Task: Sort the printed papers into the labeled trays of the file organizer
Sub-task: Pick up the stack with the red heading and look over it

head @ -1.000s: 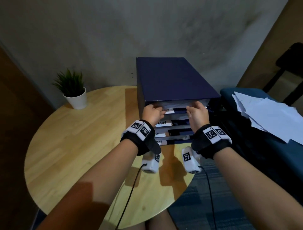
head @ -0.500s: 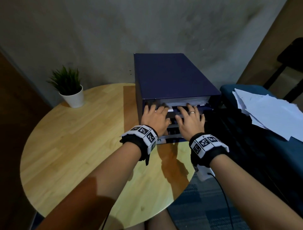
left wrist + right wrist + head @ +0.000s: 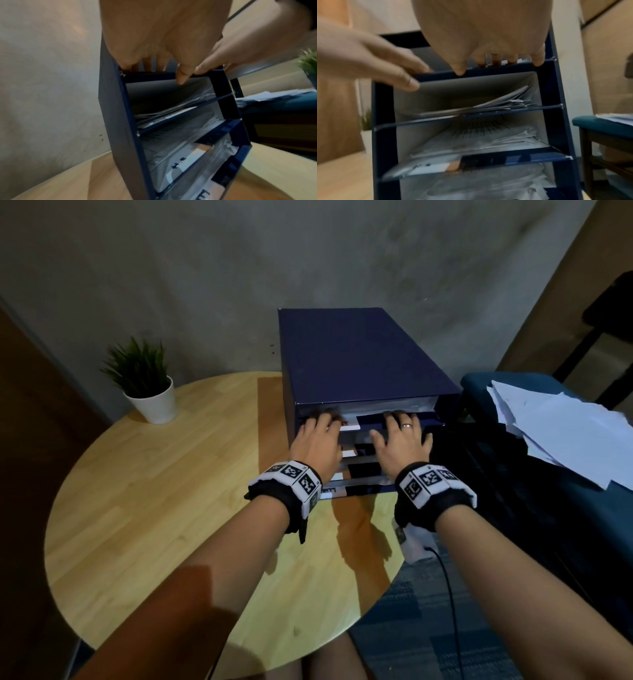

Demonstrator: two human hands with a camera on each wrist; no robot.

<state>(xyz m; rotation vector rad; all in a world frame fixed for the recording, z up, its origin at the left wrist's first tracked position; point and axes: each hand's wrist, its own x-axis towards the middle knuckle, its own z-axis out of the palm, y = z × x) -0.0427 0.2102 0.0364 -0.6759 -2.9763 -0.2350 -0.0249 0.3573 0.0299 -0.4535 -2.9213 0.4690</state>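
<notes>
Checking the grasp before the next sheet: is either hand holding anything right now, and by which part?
Nothing is held. Left hand and right hand lie flat, fingers straight, at the file organizer's top tray mouth.

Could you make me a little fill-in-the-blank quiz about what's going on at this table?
1. Both hands, left hand and right hand, reach into the ____ tray of the blue file organizer.
2. The potted plant stands on the round ____ table.
3. The ring is worn on the ____ hand.
4. The unsorted loose papers lie on the person's ____ side.

Missing words: top; wooden; right; right
</notes>
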